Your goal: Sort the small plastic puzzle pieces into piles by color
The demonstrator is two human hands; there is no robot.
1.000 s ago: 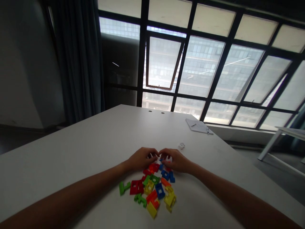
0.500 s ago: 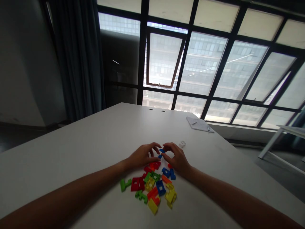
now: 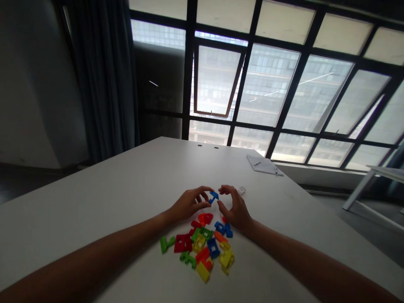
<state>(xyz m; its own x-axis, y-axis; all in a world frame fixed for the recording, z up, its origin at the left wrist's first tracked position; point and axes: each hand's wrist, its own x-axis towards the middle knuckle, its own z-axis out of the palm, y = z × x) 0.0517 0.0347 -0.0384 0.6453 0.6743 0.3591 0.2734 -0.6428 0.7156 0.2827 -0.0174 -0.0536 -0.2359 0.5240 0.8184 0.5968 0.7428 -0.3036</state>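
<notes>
Between the thumb and fingers of my left hand [image 3: 192, 203] is a small blue piece [image 3: 213, 197], held above the white table [image 3: 139, 189]. Just to its right, my right hand [image 3: 235, 207] has its thumb and fingers apart, with nothing visible between them. Below both hands lies a loose pile of plastic pieces: a red piece [image 3: 182, 243], green piece [image 3: 206, 233], yellow piece [image 3: 199, 243], blue piece [image 3: 213, 248] and several others in these colours and orange.
A small whitish object [image 3: 241, 190] lies just beyond my right hand. Papers with pens [image 3: 264, 164] rest near the table's far right edge. Another table [image 3: 386, 171] stands at the right, and windows and a dark curtain [image 3: 105, 84] are behind.
My right fingers have come off the blue piece and spread apart. The piece now stays in my left hand, slightly higher and turned.
</notes>
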